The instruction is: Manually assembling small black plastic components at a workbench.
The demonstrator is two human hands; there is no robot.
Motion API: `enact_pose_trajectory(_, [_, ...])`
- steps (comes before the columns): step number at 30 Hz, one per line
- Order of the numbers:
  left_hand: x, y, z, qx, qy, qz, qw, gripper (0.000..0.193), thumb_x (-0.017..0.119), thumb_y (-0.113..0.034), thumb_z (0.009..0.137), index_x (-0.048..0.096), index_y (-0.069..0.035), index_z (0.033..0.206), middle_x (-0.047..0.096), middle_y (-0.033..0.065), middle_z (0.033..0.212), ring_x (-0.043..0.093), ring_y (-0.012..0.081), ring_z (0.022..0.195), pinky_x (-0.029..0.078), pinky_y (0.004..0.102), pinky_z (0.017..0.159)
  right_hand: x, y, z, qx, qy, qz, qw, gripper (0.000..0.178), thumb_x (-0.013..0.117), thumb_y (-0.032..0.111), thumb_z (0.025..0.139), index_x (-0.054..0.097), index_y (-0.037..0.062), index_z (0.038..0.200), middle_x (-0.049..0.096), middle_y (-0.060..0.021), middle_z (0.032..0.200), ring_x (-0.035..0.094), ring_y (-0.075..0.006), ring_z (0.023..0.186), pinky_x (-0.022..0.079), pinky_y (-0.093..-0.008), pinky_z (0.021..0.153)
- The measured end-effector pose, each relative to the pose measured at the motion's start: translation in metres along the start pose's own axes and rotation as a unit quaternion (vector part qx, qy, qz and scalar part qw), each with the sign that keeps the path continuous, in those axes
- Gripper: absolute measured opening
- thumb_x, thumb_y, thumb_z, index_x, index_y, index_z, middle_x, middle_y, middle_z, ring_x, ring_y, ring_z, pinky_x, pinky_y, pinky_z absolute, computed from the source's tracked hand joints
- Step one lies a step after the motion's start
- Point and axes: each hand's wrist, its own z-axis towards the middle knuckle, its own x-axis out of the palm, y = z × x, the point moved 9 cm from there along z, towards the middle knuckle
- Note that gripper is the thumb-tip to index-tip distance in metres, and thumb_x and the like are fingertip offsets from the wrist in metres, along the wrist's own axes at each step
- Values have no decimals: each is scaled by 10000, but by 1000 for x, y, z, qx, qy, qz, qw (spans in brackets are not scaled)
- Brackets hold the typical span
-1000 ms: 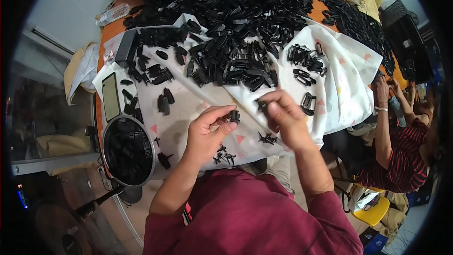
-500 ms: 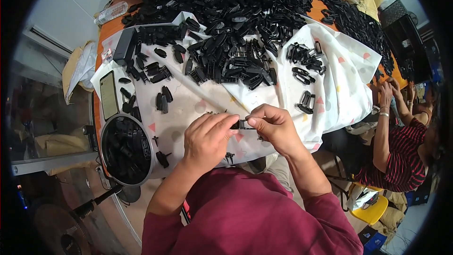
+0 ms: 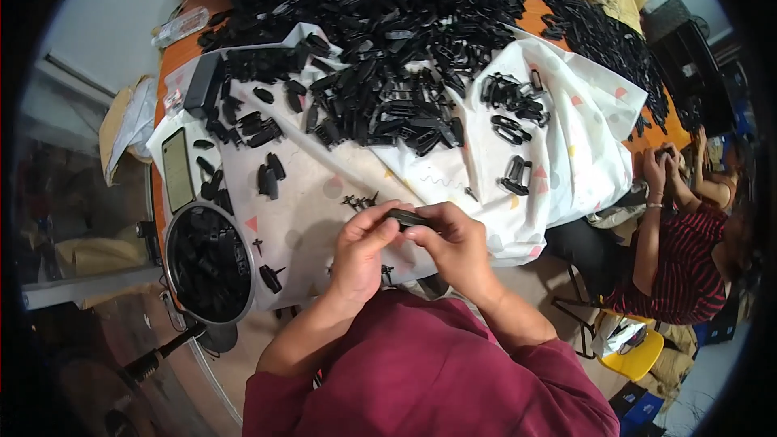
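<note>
Above the near part of the cloth, both my hands are closed on one oblong black plastic piece (image 3: 409, 217). My left hand (image 3: 361, 252) pinches its left end between thumb and fingers. At the other end, my right hand (image 3: 458, 249) grips it the same way, covering part of it. Several tiny dark parts (image 3: 356, 201) lie on the cloth just beyond my left hand, and a few more show close to my wrists. A pair of open-framed black pieces (image 3: 515, 176) rests to the right of my hands.
A large heap of black plastic pieces (image 3: 388, 105) covers the far cloth (image 3: 316, 182). To the left are a round container (image 3: 251, 275) of black parts, a phone (image 3: 178, 168) and a dark box (image 3: 204, 85). Another person (image 3: 676, 263) sits at the right.
The black piece has turned in my fingers, its smooth dark side now showing. My left hand has shifted lower and rotated; my right hand has come slightly lower and left.
</note>
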Motion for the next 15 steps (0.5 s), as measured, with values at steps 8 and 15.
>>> enact_pose_trajectory(8, [-19, 20, 6, -28, -47, -80, 995, 266, 556, -173, 868, 542, -29, 1091, 590, 79, 1028, 540, 142, 922, 412, 264, 769, 8, -14, 14, -14, 61, 93, 994, 204, 656, 95, 784, 560, -36, 908, 634, -84, 741, 559, -90, 629, 453, -243, 567])
enact_pose_trajectory(15, [-10, 6, 17, -25, -17, -90, 995, 287, 559, -191, 867, 513, -51, 1113, 574, 72, 1036, 540, 151, 912, 423, 274, 791, -2, -3, 26, 8, 160, 46, 986, 185, 656, 66, 780, 589, -21, 929, 605, -27, 769, 551, -73, 690, 454, -224, 617])
